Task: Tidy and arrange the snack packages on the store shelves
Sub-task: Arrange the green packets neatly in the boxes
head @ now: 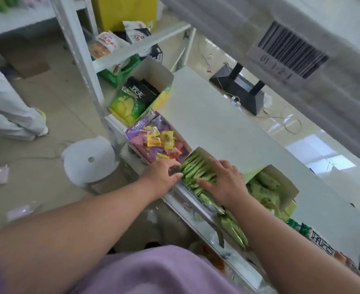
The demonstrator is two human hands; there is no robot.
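A row of green snack packets (194, 168) stands packed in an open box at the front edge of the white shelf (217, 124). My left hand (164, 172) grips the box's left end, thumb against the packets. My right hand (223, 181) lies flat on top of the green packets, fingers spread and pressing down. More green packets (233, 228) trail along the shelf edge toward me, partly hidden by my right forearm. To the left sits a box of mixed purple, yellow and red candy packets (153, 141).
Further left, a box holds green-and-black chip bags (132, 98). Another open box of green packets (268, 187) stands right of my hands. An upper shelf with a barcode label (289, 54) overhangs. A white paper roll (90, 160) and another person's legs (11, 111) are on the floor left.
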